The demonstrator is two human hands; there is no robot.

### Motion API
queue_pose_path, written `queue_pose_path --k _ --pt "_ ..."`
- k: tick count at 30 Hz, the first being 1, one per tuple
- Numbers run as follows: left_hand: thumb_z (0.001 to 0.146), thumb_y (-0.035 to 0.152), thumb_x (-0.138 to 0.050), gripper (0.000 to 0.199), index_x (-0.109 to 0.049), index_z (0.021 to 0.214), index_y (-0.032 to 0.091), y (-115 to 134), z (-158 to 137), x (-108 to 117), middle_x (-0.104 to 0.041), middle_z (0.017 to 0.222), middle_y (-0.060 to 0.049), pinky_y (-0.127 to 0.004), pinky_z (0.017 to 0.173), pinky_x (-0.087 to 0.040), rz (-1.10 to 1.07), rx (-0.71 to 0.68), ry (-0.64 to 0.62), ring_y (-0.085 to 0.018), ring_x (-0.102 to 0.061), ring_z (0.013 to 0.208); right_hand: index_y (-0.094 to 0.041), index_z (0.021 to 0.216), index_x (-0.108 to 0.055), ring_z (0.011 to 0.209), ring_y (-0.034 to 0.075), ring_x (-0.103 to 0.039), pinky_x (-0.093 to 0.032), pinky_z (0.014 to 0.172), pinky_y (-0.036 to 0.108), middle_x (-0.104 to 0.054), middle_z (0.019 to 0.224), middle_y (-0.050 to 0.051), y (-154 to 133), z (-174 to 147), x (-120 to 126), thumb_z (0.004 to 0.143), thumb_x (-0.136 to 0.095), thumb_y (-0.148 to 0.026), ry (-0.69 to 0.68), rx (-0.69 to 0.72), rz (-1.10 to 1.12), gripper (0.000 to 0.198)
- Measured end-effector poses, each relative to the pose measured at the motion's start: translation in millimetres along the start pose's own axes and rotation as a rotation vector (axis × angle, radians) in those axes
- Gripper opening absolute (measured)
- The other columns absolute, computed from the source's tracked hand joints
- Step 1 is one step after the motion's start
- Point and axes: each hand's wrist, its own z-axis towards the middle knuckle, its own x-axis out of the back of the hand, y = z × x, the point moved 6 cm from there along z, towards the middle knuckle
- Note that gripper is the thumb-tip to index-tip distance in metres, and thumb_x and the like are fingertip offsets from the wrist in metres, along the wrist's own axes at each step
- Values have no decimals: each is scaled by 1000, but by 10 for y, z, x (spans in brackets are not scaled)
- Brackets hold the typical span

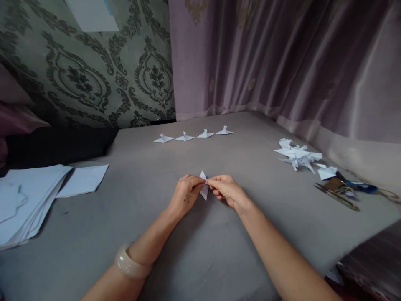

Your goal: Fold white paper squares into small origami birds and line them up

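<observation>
A small folded white paper figure (204, 193) is held upright between my hands at the middle of the grey table, one point up and one down. My left hand (188, 190) pinches its middle from the left, thumb and forefinger together. From the right, my right hand (227, 190) pinches the same spot, its fingertips meeting those of the left. The fingers cover the figure's centre, so the fold there is hidden. Farther back stand several similar folded paper figures in a row, one of them a winged paper figure (184, 137) with a raised tip.
At the left lie a stack of white paper sheets (40, 209) and a smaller paper pile (83, 182). On the right are a heap of folded paper pieces (299, 155), scissors (363, 187) and a slim pointed tool (338, 198). A curtain (250, 62) borders the grey table (140, 259).
</observation>
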Motion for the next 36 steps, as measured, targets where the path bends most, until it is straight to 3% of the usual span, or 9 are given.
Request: queue_pose_path --k 10,25,36 --pt "84 17 -57 17 -72 86 23 -9 15 1 -73 85 -4 -32 78 -47 27 48 -24 -20 -65 84 -17 63 -54 34 2 -30 -20 32 14 -41 43 -10 4 -31 12 70 -62 -19 56 29 -4 11" --pt "89 22 -53 17 -69 87 24 16 15 -12 -74 93 -1 -37 84 -35 106 12 -60 -18 -64 88 -17 55 -46 33 0 -31 -14 29 14 -41 46 -8 -2 -20 25 70 -61 -18 -31 -74 -31 22" --pt "88 20 -53 19 -71 85 26 23 21 6 -73 94 -1 -39 89 -34 57 20 -57 -19 -63 91 -18 64 -52 34 3 -28 -16 33 16 -38 42 -10 -9 -65 74 70 -60 -22 -33 6 -117 11"
